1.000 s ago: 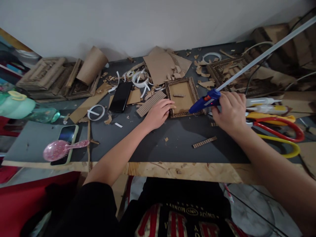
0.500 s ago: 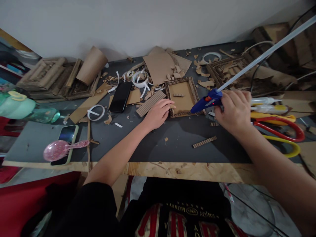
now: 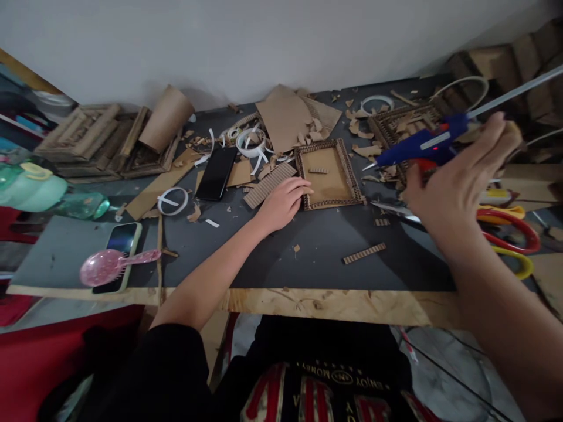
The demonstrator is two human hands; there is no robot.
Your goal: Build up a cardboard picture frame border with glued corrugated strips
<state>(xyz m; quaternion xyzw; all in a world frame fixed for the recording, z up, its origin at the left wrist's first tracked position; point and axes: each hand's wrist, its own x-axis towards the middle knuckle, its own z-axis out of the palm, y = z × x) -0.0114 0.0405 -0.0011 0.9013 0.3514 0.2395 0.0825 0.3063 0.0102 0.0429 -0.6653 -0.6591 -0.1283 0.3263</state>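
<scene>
A small rectangular cardboard frame, edged with corrugated strips, lies on the dark tabletop. A short corrugated strip lies inside it on the flat backing. My left hand is closed over the frame's left edge, fingertips on the inner side; the exact grip is partly hidden. To the right of the frame and above the table, my right hand holds a blue hot glue gun. Its nozzle points left, apart from the frame, and a long glue stick sticks out of its back.
Scissors with red and yellow handles lie under my right forearm. A loose corrugated strip lies in front. Behind are cardboard scraps, white tape rings and a black phone. A pink hairbrush rests on another phone at left.
The glue gun has moved right and up, its nozzle now away from the frame's lower right corner. My right hand's fingers have straightened somewhat. My left hand stays put.
</scene>
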